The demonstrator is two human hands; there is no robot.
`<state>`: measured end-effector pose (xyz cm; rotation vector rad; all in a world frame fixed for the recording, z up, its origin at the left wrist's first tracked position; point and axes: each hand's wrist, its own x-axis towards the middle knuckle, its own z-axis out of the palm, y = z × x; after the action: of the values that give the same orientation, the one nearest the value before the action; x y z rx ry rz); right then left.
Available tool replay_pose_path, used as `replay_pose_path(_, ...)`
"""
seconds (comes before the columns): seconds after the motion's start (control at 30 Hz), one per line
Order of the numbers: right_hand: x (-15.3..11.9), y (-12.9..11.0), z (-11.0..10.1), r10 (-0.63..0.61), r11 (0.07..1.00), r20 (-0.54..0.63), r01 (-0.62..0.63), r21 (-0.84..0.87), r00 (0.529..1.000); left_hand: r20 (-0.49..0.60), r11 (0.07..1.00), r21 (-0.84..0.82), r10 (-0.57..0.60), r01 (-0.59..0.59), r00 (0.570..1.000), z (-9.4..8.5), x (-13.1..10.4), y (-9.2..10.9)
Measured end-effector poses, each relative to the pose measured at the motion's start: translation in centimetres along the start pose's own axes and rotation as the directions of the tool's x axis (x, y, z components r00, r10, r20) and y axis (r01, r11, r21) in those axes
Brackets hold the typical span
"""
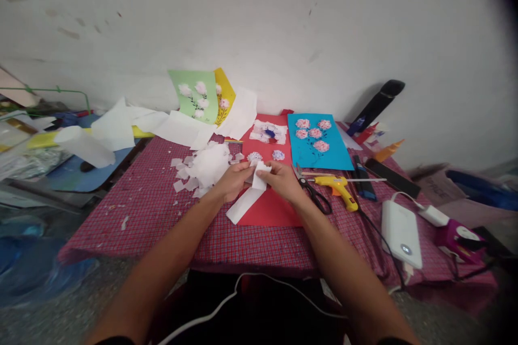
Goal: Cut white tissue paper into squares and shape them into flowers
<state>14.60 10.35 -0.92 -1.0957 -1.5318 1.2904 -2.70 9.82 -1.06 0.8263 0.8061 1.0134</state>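
Between them my left hand [237, 179] and my right hand [281, 177] pinch a strip of white tissue paper [247, 202], folded near the fingers, its long tail slanting down to the left. Both hands are over a red sheet [279, 207] lying on the checked cloth. Just beyond the fingers, two small ruffled paper flowers [278, 155] with purplish specks sit on that sheet. Further back on it lies a white paper piece [265, 132] stained with blue and red. To the left of my left hand is a heap of small white paper squares [208, 164].
A blue card with pink flowers [318, 159] lies at right. Near my right hand are black-handled scissors [318, 197] and a yellow glue gun [340, 187]. A white power bank [400, 232] is further right. Green flower card [196, 94] leans on the wall.
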Motion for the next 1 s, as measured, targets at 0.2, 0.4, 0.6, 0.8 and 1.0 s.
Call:
replay_pose_path(0.2,0.1,0.6,0.4,-0.048,0.996,-0.065,0.043,-0.075,0.997,0.062,0.989,-0.106,-0.096,0.102,0.993,0.2,-0.1,0.3)
replay_pose_path(0.4,0.2,0.8,0.3,-0.081,0.980,-0.088,0.063,-0.191,0.993,0.132,0.991,-0.085,-0.090,0.102,0.987,0.5,-0.6,0.7)
replay_pose_path(0.6,0.2,0.9,0.2,-0.116,0.960,-0.129,0.077,-0.271,0.985,0.156,0.999,0.024,-0.036,0.033,0.987,0.5,-0.8,0.4)
replay_pose_path(0.8,0.2,0.4,0.0,-0.081,0.962,-0.117,0.046,-0.270,0.990,0.169,0.993,0.120,-0.002,-0.019,0.986,0.2,-0.5,-0.1)
replay_pose_path(1.0,0.0,-1.4,-1.0,-0.070,0.942,-0.118,0.027,-0.334,0.991,0.253,0.973,0.214,0.031,-0.087,0.967,0.3,-0.7,0.2)
